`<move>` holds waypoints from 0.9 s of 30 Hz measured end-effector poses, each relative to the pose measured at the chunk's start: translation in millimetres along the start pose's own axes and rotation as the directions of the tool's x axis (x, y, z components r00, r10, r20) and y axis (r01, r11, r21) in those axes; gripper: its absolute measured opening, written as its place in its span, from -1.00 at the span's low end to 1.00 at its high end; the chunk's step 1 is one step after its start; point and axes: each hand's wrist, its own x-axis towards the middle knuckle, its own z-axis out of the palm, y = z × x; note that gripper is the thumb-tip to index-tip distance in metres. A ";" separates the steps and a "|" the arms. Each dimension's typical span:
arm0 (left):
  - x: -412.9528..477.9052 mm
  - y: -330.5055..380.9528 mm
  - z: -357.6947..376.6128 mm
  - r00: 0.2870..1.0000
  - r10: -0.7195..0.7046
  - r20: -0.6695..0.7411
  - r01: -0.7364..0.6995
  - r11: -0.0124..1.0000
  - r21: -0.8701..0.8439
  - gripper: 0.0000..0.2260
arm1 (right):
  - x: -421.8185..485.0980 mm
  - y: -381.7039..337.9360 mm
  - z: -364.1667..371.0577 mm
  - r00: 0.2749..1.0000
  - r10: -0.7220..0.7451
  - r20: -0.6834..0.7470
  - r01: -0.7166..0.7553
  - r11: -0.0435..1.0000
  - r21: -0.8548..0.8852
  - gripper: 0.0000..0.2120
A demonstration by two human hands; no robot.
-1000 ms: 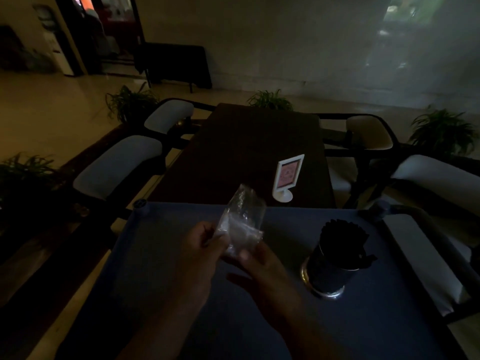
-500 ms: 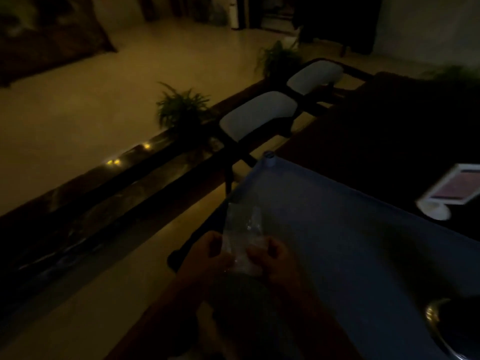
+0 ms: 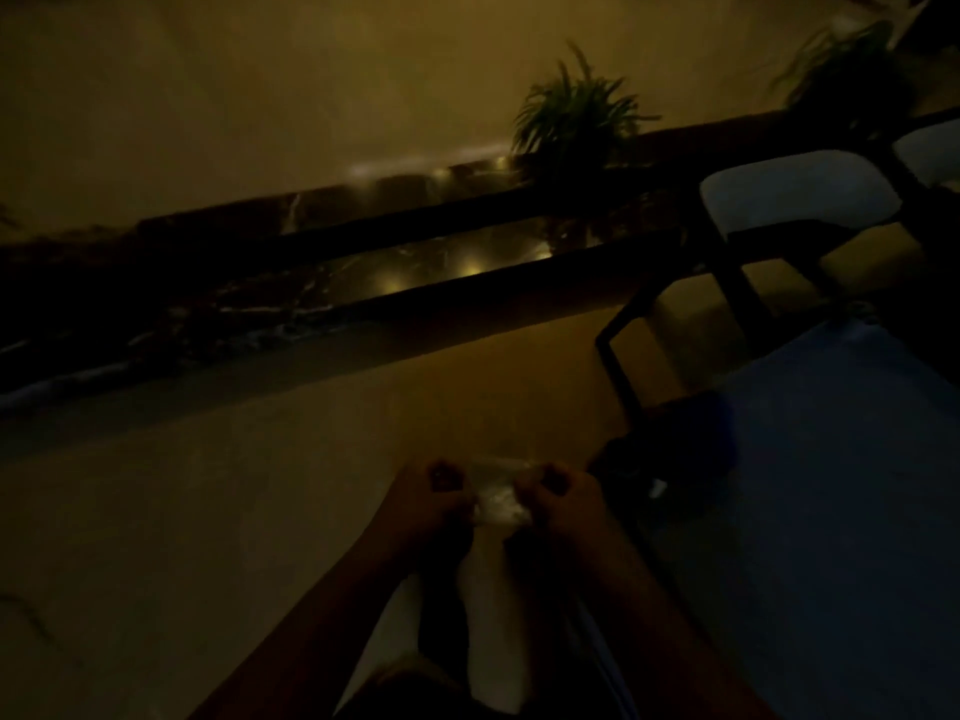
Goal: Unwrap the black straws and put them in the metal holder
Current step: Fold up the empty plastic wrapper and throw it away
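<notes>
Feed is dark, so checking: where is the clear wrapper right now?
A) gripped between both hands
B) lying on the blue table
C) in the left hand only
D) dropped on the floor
A: the left hand and the right hand each grip a side of the clear wrapper, beside the blue table, not on it.

Dim rm: tan floor, dark ledge w/ plant, pale-seat chair.
</notes>
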 end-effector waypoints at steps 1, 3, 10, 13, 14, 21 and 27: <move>6.2 -12.4 -11.2 0.999 -0.044 -0.014 0.044 0.999 -0.013 -0.79 | 8.0 4.1 14.9 0.999 0.035 0.017 -0.034 0.999 -0.033 -0.84; 17.7 -39.4 -30.4 0.991 -0.127 -0.045 0.126 0.992 -0.029 -0.79 | 23.5 19.6 43.5 0.988 0.134 0.070 -0.129 0.989 -0.072 -0.79; 76.5 -128.0 -49.8 0.926 -0.331 -0.179 0.321 0.943 -0.087 -0.89 | 85.0 91.5 117.5 0.939 0.342 0.045 -0.331 0.931 -0.155 -0.69; 120.7 -175.6 -43.1 0.896 -0.360 -0.262 0.352 0.933 -0.077 -0.86 | 129.4 136.1 143.0 0.921 0.390 0.002 -0.385 0.910 -0.156 -0.77; 130.5 -185.6 -40.9 0.890 -0.355 -0.287 0.350 0.934 -0.069 -0.85 | 140.5 147.2 147.9 0.920 0.393 0.001 -0.386 0.904 -0.184 -0.81; 222.2 -280.1 -28.7 0.842 -0.482 -0.241 0.445 0.874 -0.195 -0.83 | 221.3 255.8 183.6 0.896 0.441 -0.044 -0.438 0.865 -0.244 -0.78; 253.3 -331.4 -24.1 0.790 -0.578 -0.204 0.503 0.802 -0.322 -0.73 | 248.5 303.0 183.4 0.858 0.514 -0.023 -0.510 0.845 -0.161 -0.52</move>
